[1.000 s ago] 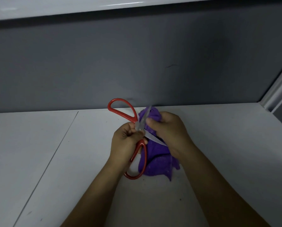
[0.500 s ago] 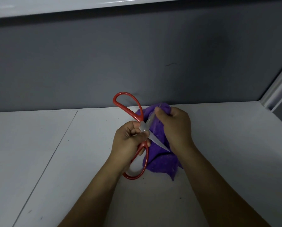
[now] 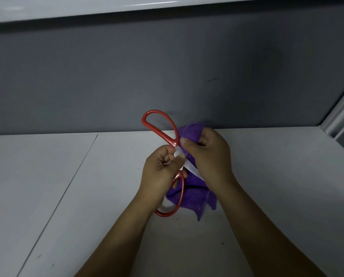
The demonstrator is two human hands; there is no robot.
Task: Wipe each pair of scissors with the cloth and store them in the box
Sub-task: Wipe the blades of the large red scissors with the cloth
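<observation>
Ctr frame, above worktop point(image 3: 67, 196): L hand point(image 3: 159, 176) fingers clamped on red-handled scissors point(image 3: 161, 132) near pivot. R hand point(image 3: 209, 156) fingers pinch purple cloth point(image 3: 191, 198) round upper blade, tip now covered vs 1 s ago. Wiping ongoing; box not in view.

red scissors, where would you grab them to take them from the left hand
Hook the upper handle loop, coming from the far left. It stands clear of both hands, while the left hand wraps the pivot and the bare blade slants down toward the right hand and purple cloth.
</observation>
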